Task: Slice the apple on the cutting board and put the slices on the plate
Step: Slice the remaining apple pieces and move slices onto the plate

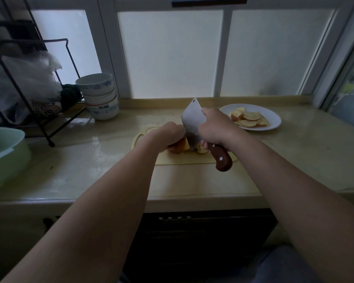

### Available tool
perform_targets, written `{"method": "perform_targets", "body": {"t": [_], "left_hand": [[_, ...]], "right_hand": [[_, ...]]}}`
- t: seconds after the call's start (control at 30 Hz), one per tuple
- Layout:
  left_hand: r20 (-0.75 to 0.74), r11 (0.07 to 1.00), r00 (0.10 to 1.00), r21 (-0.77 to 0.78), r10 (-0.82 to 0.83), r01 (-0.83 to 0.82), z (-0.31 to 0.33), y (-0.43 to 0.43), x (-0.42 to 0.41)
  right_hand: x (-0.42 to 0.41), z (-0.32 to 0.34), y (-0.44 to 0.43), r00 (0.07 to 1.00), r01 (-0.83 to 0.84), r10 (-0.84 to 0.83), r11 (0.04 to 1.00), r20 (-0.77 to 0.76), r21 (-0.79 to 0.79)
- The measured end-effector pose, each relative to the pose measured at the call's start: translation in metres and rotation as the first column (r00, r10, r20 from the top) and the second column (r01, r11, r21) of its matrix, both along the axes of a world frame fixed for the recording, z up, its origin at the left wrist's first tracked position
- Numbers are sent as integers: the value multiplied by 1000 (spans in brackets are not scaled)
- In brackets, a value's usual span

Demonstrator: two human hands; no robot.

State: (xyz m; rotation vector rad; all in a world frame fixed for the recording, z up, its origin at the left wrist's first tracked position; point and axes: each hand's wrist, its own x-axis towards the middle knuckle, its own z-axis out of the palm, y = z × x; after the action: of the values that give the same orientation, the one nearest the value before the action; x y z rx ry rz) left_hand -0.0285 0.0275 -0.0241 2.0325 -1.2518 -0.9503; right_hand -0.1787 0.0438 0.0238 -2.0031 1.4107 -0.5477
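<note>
Seemingly three bowls; one plate

A cutting board lies on the pale surface. The left grip curls over the apple and holds it down on the board. The right grip is wrapped round the wooden handle of a cleaver. The blade is tilted, with its lower edge at the apple's cut side, just beside the left fingers. Cut pieces lie by the blade on the board. Further right, a white plate holds slices. To the left are stacked bowls, a wire rack and a green basin.
</note>
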Motion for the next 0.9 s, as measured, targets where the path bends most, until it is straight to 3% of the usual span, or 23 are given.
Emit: {"method": "perform_targets", "body": {"t": [0.9], "left_hand": [[7, 999, 1000, -24, -28, 28, -2, -2, 2]], "right_hand": [[5, 1, 15, 998, 27, -28, 1000, -56, -9]]}}
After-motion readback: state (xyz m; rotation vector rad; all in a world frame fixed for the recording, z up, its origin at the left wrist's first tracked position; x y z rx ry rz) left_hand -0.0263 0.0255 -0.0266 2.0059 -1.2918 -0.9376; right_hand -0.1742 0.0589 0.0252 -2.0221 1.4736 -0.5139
